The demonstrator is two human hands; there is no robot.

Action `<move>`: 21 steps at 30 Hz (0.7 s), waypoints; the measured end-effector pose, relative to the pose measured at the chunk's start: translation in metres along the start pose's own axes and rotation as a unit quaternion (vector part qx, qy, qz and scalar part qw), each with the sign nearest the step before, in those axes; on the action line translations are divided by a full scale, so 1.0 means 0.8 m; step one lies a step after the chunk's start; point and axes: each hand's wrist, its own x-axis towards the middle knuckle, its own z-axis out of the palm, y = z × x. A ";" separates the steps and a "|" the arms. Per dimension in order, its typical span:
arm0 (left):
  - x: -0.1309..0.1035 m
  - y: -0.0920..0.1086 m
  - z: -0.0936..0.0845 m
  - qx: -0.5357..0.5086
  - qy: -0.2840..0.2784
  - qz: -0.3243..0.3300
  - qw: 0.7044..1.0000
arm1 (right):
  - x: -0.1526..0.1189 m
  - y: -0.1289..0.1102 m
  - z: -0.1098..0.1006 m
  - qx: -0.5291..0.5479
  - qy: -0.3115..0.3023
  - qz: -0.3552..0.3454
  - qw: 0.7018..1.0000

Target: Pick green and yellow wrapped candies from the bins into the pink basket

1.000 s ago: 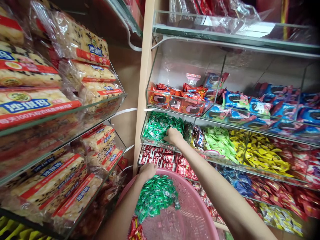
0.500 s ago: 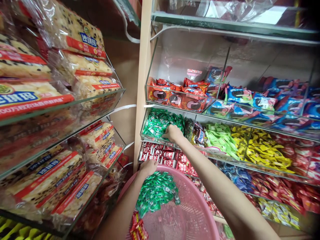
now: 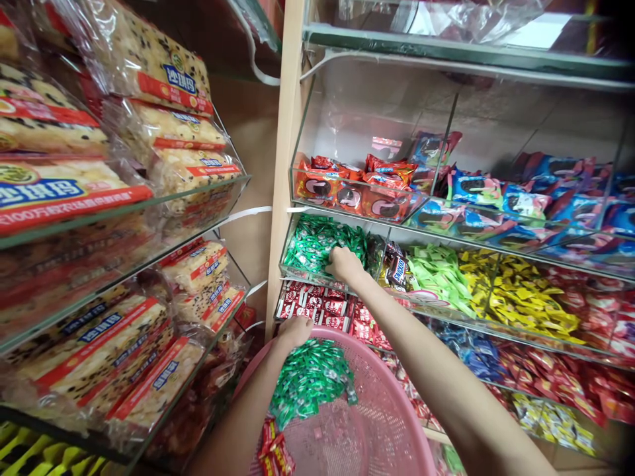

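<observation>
Barely shifted: right hand (image 3: 344,263) buried among green foil-wrapped sweets (image 3: 317,243) in clear acrylic bin (image 3: 292,268), grip hidden. Left hand (image 3: 294,330) clasping round pink mesh basket (image 3: 391,423) rim below bin. Risk: tilted basket spilling sweets.

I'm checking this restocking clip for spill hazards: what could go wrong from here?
1. The left hand alone grips the pink basket at its rim; it may tip, spilling the loose green candies.
2. The right hand is in a heaped bin of green candies; some could slide over the low glass front.
</observation>
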 end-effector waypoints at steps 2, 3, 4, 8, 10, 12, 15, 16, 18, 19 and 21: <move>-0.001 0.001 -0.001 -0.001 -0.001 -0.001 1.000 | -0.001 0.000 -0.001 -0.002 0.004 0.002 1.000; -0.001 0.001 -0.001 -0.001 -0.002 -0.002 1.000 | -0.002 0.000 -0.002 -0.003 0.009 0.003 1.000; -0.001 0.001 -0.001 -0.001 -0.002 -0.002 1.000 | -0.003 0.000 -0.003 -0.003 0.014 0.004 1.000; -0.001 0.001 -0.002 0.000 -0.003 0.002 1.000 | -0.008 0.002 -0.009 0.010 0.031 0.003 0.999; -0.002 0.001 -0.002 -0.001 -0.006 0.005 1.000 | -0.009 0.002 -0.011 0.021 0.030 -0.017 0.999; -0.002 0.000 -0.003 -0.001 -0.009 0.008 1.000 | -0.009 0.002 -0.010 0.037 0.017 -0.043 0.998; -0.002 -0.001 -0.005 -0.004 -0.015 0.013 1.000 | -0.004 0.003 -0.003 0.057 -0.002 -0.061 0.996; -0.003 -0.001 -0.006 -0.006 -0.017 0.013 1.000 | -0.002 0.004 0.000 0.062 -0.003 -0.063 0.996; -0.002 -0.002 -0.006 -0.007 -0.021 0.013 1.000 | 0.000 0.006 0.003 0.067 -0.003 -0.067 0.995; -0.002 -0.002 -0.007 -0.007 -0.022 0.013 1.000 | 0.000 0.007 0.003 0.070 0.003 -0.067 0.995; -0.002 -0.001 -0.007 -0.006 -0.022 0.012 1.000 | -0.006 0.008 0.000 0.084 0.043 -0.066 0.993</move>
